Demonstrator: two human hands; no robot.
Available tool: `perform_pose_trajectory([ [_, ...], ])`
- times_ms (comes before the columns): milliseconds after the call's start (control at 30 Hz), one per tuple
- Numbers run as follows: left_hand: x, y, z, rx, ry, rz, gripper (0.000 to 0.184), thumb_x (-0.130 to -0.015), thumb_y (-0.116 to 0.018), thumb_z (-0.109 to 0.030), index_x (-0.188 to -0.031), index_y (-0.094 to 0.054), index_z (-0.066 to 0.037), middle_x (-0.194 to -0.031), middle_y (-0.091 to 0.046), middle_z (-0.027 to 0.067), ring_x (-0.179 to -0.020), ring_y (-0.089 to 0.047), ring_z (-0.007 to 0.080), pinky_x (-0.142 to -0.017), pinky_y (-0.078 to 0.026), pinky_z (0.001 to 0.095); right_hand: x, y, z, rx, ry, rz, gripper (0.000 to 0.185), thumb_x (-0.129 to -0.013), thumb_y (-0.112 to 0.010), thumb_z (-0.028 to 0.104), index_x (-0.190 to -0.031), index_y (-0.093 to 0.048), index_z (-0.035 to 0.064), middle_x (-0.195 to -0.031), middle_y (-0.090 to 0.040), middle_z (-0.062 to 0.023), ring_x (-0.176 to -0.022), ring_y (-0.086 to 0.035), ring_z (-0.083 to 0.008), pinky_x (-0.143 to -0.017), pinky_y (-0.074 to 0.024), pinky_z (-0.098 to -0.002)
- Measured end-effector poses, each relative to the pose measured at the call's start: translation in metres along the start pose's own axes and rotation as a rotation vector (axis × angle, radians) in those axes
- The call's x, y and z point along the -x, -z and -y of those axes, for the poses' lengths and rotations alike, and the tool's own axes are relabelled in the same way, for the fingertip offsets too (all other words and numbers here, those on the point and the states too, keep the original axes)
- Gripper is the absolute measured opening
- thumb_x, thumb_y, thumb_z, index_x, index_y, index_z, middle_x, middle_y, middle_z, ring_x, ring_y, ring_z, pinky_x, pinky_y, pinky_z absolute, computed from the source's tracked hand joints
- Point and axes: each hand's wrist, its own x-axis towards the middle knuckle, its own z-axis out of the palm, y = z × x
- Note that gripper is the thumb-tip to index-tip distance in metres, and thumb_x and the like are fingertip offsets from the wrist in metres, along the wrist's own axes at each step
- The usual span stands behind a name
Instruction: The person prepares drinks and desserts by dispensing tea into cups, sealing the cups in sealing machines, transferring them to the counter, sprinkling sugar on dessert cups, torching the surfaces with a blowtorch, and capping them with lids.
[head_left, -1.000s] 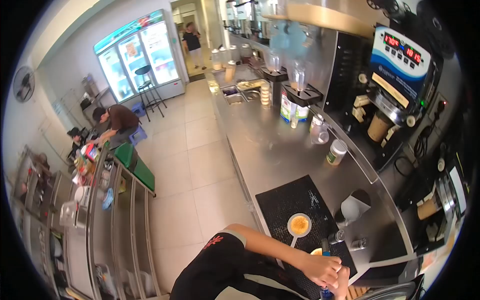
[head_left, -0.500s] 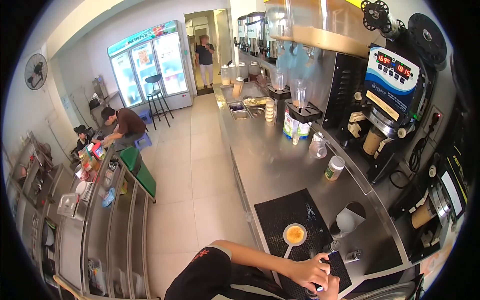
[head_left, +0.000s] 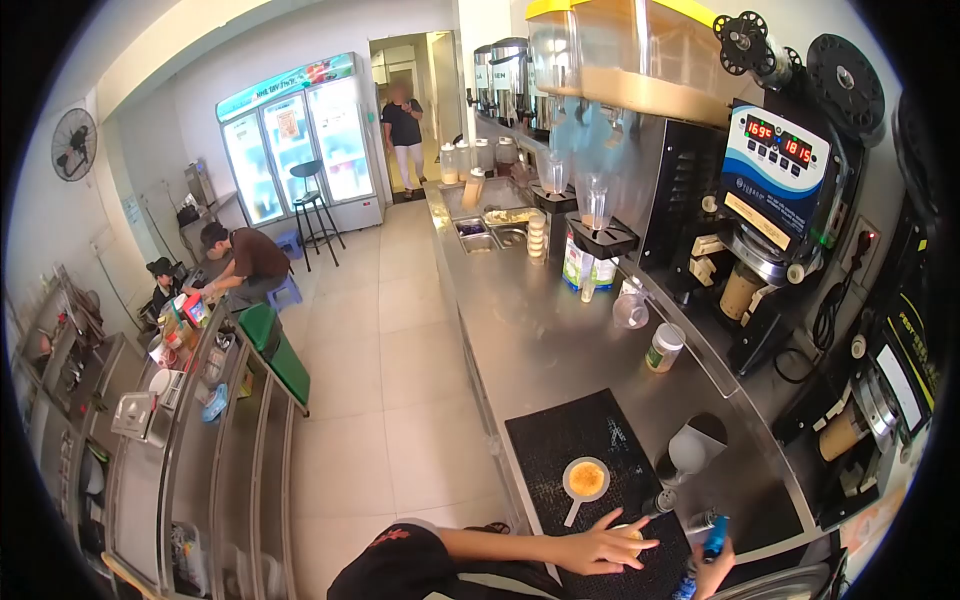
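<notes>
My left hand (head_left: 602,549) is over the black mat (head_left: 545,425) with its fingers spread. Beneath them a small yellowish round top (head_left: 632,534) partly shows; whether the fingers touch it, I cannot tell. At the lower right, my right hand (head_left: 714,576) is closed on what looks like a blue gas torch (head_left: 715,540), partly hidden by the fingers. Farther up the mat lies a small grey long-handled dish (head_left: 570,490) with a browned yellow filling (head_left: 586,479). A metal-topped shaker (head_left: 661,501) stands by my left fingertips, and another shaker (head_left: 701,521) is behind the torch.
On the steel counter (head_left: 530,330) are a lidded jar (head_left: 664,348), an overturned clear cup (head_left: 631,311) and a steel container (head_left: 692,447). Drink dispensers (head_left: 640,90) and a cup sealer (head_left: 775,180) line the right side. People sit at left; one person (head_left: 404,130) stands in the doorway.
My hands, together before, have separated. The left has opened and spread over the mat; the right has moved right and now holds the blue torch. The standing person has come nearer.
</notes>
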Motion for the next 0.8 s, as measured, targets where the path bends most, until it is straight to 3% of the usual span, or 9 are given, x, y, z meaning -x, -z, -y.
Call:
perform_pose_trajectory([
  [67,0.020,0.000,0.020,0.283,0.242,-0.102,0.017,-0.087,-0.046,-0.017,-0.098,-0.058,-0.012,-0.119,-0.052,0.0007,-0.127,-0.027,0.0237,-0.098,-0.003,0.0590,-0.010,-0.026,-0.058,-0.288,0.039,-0.351,0.043,-0.060,-0.076,0.029,-0.083,-0.060,-0.0040,-0.071,-0.061,-0.0197,-0.062,-0.060,-0.0276,-0.059,-0.0466,-0.0380],
  [133,0.041,0.008,0.030,0.374,0.481,-0.270,0.016,-0.086,-0.049,-0.014,-0.097,-0.058,-0.007,-0.097,-0.062,0.0022,-0.095,-0.058,0.0182,-0.085,-0.042,0.0341,-0.018,-0.037,-0.087,-0.312,-0.016,-0.552,0.044,-0.062,-0.077,0.024,-0.087,-0.059,-0.0067,-0.073,-0.062,-0.0182,-0.064,-0.060,-0.0256,-0.061,-0.0474,-0.0374],
  [233,0.096,-0.019,0.093,0.555,0.733,-0.446,0.018,-0.084,-0.050,-0.011,-0.099,-0.057,-0.003,-0.093,-0.062,0.0055,-0.087,-0.058,0.0121,-0.075,-0.046,0.0252,-0.042,-0.038,-0.102,-0.224,-0.046,-0.732,0.047,-0.064,-0.076,0.022,-0.093,-0.057,-0.0096,-0.076,-0.062,-0.0200,-0.065,-0.061,-0.0262,-0.062,-0.0482,-0.0370],
  [300,0.124,-0.029,0.114,0.796,0.887,-0.548,0.022,-0.082,-0.053,-0.016,-0.103,-0.056,-0.007,-0.093,-0.061,0.0026,-0.084,-0.057,0.0110,-0.068,-0.045,0.0225,-0.073,-0.037,-0.104,-0.396,0.841,-1.253,0.049,-0.066,-0.075,0.020,-0.098,-0.055,-0.0098,-0.079,-0.061,-0.0217,-0.066,-0.061,-0.0288,-0.061,-0.0491,-0.0369],
  [333,0.131,-0.032,0.119,0.797,0.887,-0.546,0.022,-0.082,-0.053,-0.016,-0.103,-0.056,-0.007,-0.093,-0.061,0.0026,-0.084,-0.057,0.0110,-0.068,-0.045,0.0225,-0.050,-0.040,-0.101,-0.180,0.002,-1.026,0.052,-0.066,-0.075,0.019,-0.104,-0.053,-0.0095,-0.082,-0.060,-0.0229,-0.067,-0.061,-0.0312,-0.061,-0.0497,-0.0380],
  [400,0.132,-0.032,0.119,0.725,1.349,-0.489,0.034,-0.080,-0.057,-0.029,-0.108,-0.053,-0.010,-0.096,-0.059,0.0009,-0.081,-0.055,0.0107,-0.060,-0.041,0.0227,-0.060,-0.035,-0.089,-0.133,0.008,-1.067,0.052,-0.066,-0.075,0.019,-0.104,-0.053,-0.0092,-0.081,-0.061,-0.0224,-0.066,-0.061,-0.0309,-0.059,-0.0497,-0.0377],
  [467,0.130,-0.036,0.123,0.744,1.402,-0.489,0.041,-0.078,-0.057,-0.036,-0.110,-0.051,-0.011,-0.098,-0.058,0.0004,-0.082,-0.054,0.0111,-0.058,-0.040,0.0240,-0.085,-0.069,-0.113,-0.202,-0.261,-1.177,0.060,-0.064,-0.076,0.025,-0.107,-0.051,-0.0084,-0.091,-0.058,-0.0252,-0.080,-0.059,-0.0334,-0.070,-0.0481,-0.0429],
  [500,0.128,-0.038,0.125,0.765,1.455,-0.493,0.049,-0.077,-0.057,-0.044,-0.113,-0.049,-0.012,-0.100,-0.057,-0.0001,-0.084,-0.053,0.0114,-0.056,-0.038,0.0254,-0.083,-0.067,-0.126,-0.215,-0.015,-1.126,0.040,-0.071,-0.070,0.020,-0.102,-0.057,-0.0017,-0.096,-0.061,-0.0176,-0.081,-0.061,-0.0286,-0.072,-0.0474,-0.0340],
  [800,0.104,-0.040,0.138,0.916,1.406,-0.436,0.056,-0.077,-0.050,-0.054,-0.116,-0.046,-0.014,-0.111,-0.055,-0.0010,-0.094,-0.048,0.0122,-0.071,-0.038,0.0309,-0.096,-0.063,-0.101,-0.206,-0.253,-0.989,0.049,-0.075,-0.066,0.027,-0.111,-0.051,-0.0016,-0.101,-0.059,-0.0196,-0.087,-0.060,-0.0275,-0.073,-0.0462,-0.0339],
])
